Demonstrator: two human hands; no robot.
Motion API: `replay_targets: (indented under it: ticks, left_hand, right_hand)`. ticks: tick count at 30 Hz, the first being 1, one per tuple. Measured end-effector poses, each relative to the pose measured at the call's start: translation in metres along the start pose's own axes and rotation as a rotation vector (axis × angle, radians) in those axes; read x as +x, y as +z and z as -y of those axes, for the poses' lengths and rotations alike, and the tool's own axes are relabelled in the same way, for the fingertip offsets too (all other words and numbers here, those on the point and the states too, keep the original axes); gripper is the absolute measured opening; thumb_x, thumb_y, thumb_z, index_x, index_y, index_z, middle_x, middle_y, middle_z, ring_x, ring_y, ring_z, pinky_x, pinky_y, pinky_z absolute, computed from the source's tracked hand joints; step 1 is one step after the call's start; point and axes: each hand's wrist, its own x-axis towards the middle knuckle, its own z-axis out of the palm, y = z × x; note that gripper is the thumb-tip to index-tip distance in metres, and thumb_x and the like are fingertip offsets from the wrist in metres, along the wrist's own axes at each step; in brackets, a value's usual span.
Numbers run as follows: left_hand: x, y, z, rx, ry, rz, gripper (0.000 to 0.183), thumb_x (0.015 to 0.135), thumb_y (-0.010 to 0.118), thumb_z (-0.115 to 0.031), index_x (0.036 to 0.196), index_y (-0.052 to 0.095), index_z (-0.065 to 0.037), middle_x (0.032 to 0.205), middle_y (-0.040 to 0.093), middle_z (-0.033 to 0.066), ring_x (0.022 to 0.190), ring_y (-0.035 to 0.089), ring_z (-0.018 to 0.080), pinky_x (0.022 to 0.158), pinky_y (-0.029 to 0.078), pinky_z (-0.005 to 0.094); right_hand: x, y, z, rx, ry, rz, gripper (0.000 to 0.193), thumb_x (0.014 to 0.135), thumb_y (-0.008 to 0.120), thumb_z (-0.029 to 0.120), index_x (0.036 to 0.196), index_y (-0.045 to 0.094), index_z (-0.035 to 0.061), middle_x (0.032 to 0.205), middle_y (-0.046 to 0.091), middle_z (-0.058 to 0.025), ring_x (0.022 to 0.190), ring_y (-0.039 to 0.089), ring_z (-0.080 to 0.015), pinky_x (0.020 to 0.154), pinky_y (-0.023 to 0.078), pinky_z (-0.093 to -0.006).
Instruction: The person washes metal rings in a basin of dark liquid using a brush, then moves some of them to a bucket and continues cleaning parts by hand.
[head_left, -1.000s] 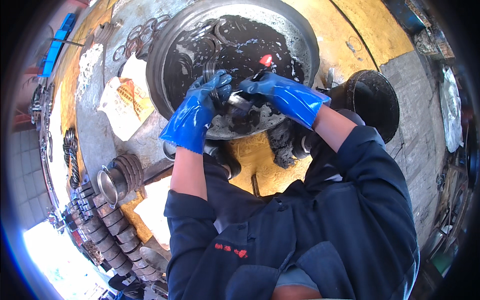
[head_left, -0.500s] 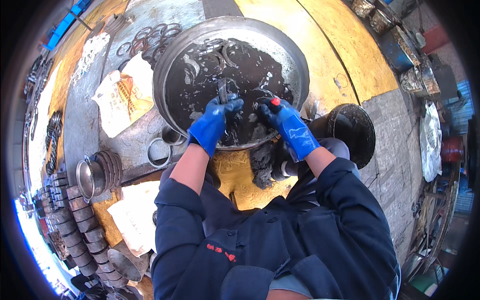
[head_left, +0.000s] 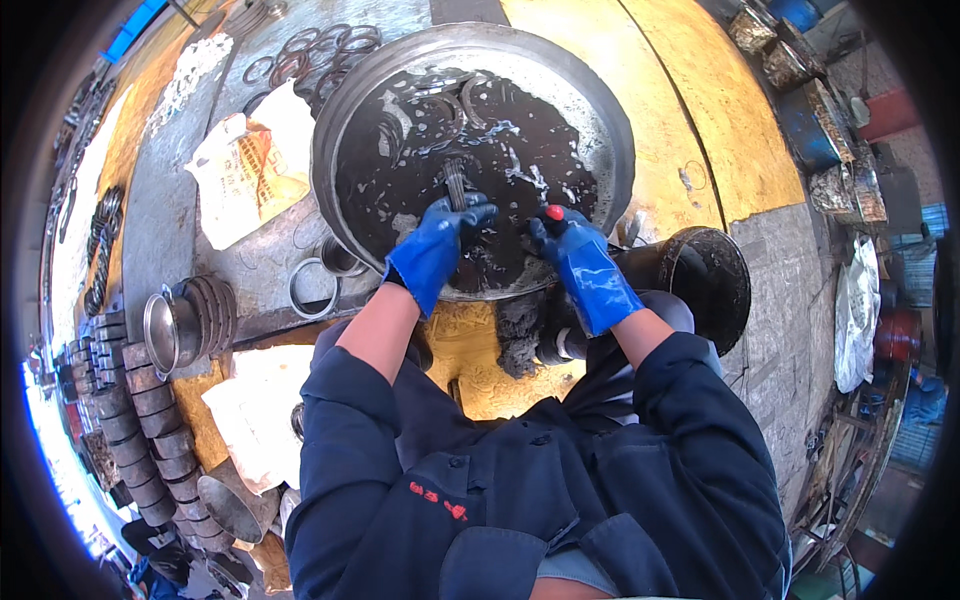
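Observation:
In front of me stands a wide, round metal basin (head_left: 624, 150) holding dark, foamy liquid. My left hand (head_left: 437, 245), in a blue rubber glove, grips a ridged, dark metal piece (head_left: 455, 184) over the liquid; it may be several rings held together, though its full shape is hidden. My right hand (head_left: 583, 262), gloved the same way, is closed around a tool with a red end (head_left: 555, 212); the rest of it is hidden by the fingers and dark liquid. Curved metal rings (head_left: 470, 105) lie partly sunk at the basin's far side.
A black bucket (head_left: 712, 288) leans beside my right knee. Left of the basin lie a white printed sack (head_left: 250, 185), loose rings (head_left: 315, 288) and a ring pile (head_left: 345, 40). Farther left are a metal strainer-like bowl (head_left: 165, 335) and stacked metal cylinders (head_left: 150, 425).
The ridged metal piece is turned more upright in my left hand. My right hand sits slightly lower and farther right, still with the red-ended tool. The view has shifted a little.

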Motion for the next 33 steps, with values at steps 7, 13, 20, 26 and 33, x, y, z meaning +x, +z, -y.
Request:
replay_targets:
  ticks: [7, 13, 20, 26, 33]
  left_hand:
    - [-0.005, -0.002, -0.023, -0.256, -0.296, -0.001, 0.031, 0.094, 0.054, -0.022, 0.118, 0.054, -0.003, 0.106, 0.063, 0.0133, 0.093, 0.063, 0.0277, 0.086, 0.053, 0.0431]
    - [-0.003, -0.018, 0.003, -0.047, -0.171, 0.051, 0.027, 0.088, 0.056, -0.013, 0.113, 0.055, -0.002, 0.11, 0.062, 0.0135, 0.098, 0.062, 0.027, 0.088, 0.05, 0.0399]
    - [0.001, -0.006, -0.01, -0.275, -0.35, -0.097, 0.026, 0.091, 0.053, -0.015, 0.113, 0.057, -0.001, 0.106, 0.064, 0.0133, 0.102, 0.061, 0.0277, 0.09, 0.05, 0.0419]
    - [-0.011, -0.008, 0.007, -0.157, -0.129, -0.036, 0.024, 0.091, 0.054, -0.012, 0.111, 0.057, 0.0, 0.099, 0.066, 0.0133, 0.095, 0.064, 0.0282, 0.089, 0.052, 0.042]
    - [0.002, -0.009, -0.005, -0.402, -0.348, -0.119, 0.021, 0.088, 0.054, -0.012, 0.105, 0.057, 0.0, 0.102, 0.065, 0.0128, 0.093, 0.063, 0.0285, 0.086, 0.05, 0.0445]
  right_hand:
    - [0.001, 0.001, 0.007, -0.032, -0.019, -0.064, 0.031, 0.085, 0.057, 0.039, 0.104, 0.065, 0.0164, 0.098, 0.067, -0.0116, 0.095, 0.063, -0.0319, 0.082, 0.05, -0.0429]
    - [0.001, 0.002, 0.004, -0.067, -0.017, -0.062, 0.031, 0.085, 0.057, 0.04, 0.105, 0.065, 0.0171, 0.099, 0.067, -0.0117, 0.095, 0.063, -0.0321, 0.082, 0.05, -0.0427]
    - [0.002, 0.006, 0.001, -0.083, -0.032, -0.021, 0.031, 0.085, 0.058, 0.039, 0.105, 0.065, 0.0159, 0.1, 0.067, -0.0109, 0.096, 0.063, -0.0311, 0.083, 0.049, -0.0416]
    - [0.006, 0.005, 0.004, -0.142, 0.02, -0.008, 0.032, 0.086, 0.058, 0.039, 0.107, 0.065, 0.0163, 0.102, 0.067, -0.0113, 0.098, 0.063, -0.0302, 0.085, 0.049, -0.0413]
    - [0.002, 0.011, -0.003, -0.102, -0.035, -0.09, 0.032, 0.085, 0.059, 0.04, 0.106, 0.065, 0.0173, 0.101, 0.067, -0.0111, 0.095, 0.063, -0.0303, 0.083, 0.05, -0.0417]
